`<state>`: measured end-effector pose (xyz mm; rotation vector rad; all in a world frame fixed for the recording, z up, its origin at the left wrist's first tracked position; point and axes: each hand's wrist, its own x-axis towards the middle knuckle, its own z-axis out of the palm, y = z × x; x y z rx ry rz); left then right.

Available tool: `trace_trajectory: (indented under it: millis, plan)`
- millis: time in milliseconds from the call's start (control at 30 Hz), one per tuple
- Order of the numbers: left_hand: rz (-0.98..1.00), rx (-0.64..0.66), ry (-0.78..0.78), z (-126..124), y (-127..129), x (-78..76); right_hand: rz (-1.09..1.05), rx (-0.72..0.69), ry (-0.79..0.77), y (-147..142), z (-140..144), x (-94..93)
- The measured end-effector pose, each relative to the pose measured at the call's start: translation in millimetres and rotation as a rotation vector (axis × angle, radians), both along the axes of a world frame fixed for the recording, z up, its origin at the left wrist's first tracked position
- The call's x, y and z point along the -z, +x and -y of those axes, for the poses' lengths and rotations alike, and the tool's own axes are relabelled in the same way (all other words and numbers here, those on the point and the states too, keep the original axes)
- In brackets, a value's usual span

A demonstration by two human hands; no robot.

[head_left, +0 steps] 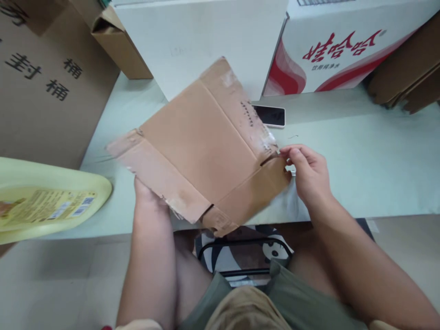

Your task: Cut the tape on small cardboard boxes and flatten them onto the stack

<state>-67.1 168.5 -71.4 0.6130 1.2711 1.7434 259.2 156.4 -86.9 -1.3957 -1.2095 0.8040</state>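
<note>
A flattened piece of cardboard [199, 133] with folded flaps, torn edges and strips of clear tape is held tilted above the table. My left hand [149, 192] holds it from beneath at its lower left edge; most of those fingers are hidden behind the board. At the right corner, the fingers of my right hand [305, 169] are pinched together on the torn, taped edge, beside a small slit between two flaps. Partly covered by the board's upper right flap, a phone [271, 116] with a dark screen lies on the table.
On the pale green table [360, 151] stand a white carton [206, 41], a red-and-white carton [340, 55] and folded cardboard [405, 68]. Leftward are a large brown box [51, 105], a small open box [120, 46] and a yellow bottle [51, 201]. A panda-patterned stool [240, 252] shows below.
</note>
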Motion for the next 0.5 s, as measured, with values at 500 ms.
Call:
trace_trajectory:
  millis: [500]
  plan:
    - [0.371,-0.022,0.188,-13.1,13.3,-26.2,-0.451,-0.362,-0.333,-13.1,27.4,-32.6]
